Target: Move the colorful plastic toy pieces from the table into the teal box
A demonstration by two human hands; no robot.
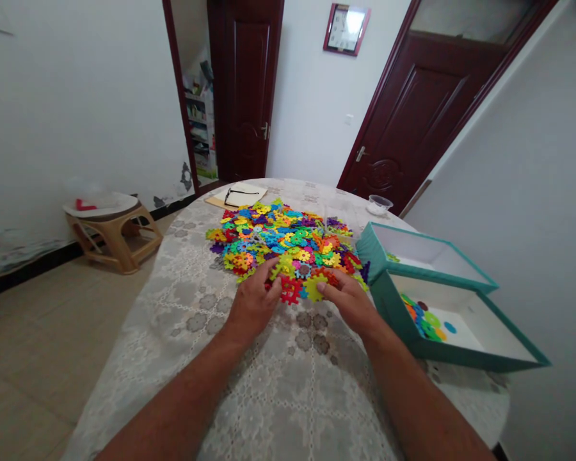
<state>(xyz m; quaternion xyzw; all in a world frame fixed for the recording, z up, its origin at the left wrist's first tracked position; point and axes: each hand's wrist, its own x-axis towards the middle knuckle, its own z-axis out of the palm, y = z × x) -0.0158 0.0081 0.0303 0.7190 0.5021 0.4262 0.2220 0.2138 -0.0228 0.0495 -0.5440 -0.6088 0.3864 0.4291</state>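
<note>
Both hands meet at the near edge of a heap of colourful plastic gear pieces (288, 234) on the table. My left hand (258, 296) is closed, fingers and thumb pinching gear pieces, among them a red gear piece (290, 291) and a yellow-green gear piece (283, 266). My right hand (349, 298) has its thumb pressed on a yellow gear piece (313, 289), with its fingers behind it. A bit of blue shows between the red and yellow pieces; whether they are joined, I cannot tell. Some fingertips are hidden behind the pieces.
To the right stand a teal box (461, 349) with some flat coloured pieces inside and its teal lid (441, 243). Behind the heap lie glasses (240, 193) on a paper pad (216, 200). A clear bowl (380, 205) sits at the back right; a stool (115, 234) stands left.
</note>
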